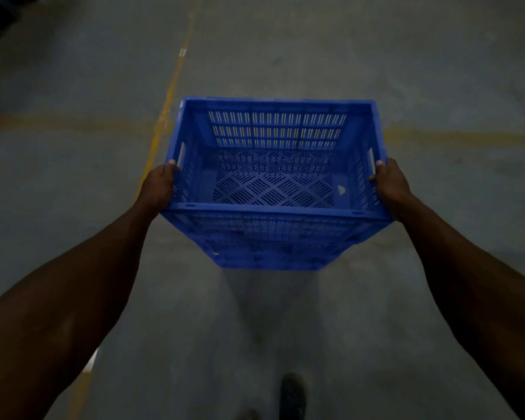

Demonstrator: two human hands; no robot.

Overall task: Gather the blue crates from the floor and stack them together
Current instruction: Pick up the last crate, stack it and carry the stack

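Blue crate (pixel 273 183): rigid moulded plastic, slotted walls, perforated diamond-pattern base, empty, so judged light and stiff. Held off the floor, level, before the person. Left hand (pixel 159 184) and right hand (pixel 390 184) closed around the side rims beside the handle slots, the proper holds. Beneath: dull concrete floor (pixel 73 86) with worn yellow lines (pixel 172 89).

Crate (pixel 273 207) between gripping hands – solid bright blue; far wall above grip in rows of narrow vertical slits, base in diamond lattice of slanted slots, dotted clusters beyond. Floor (pixel 376 56) beneath – dull grey concrete, worn yellow lines (pixel 170 95) crossing. Shoe (pixel 291 395) well below grip – dark.
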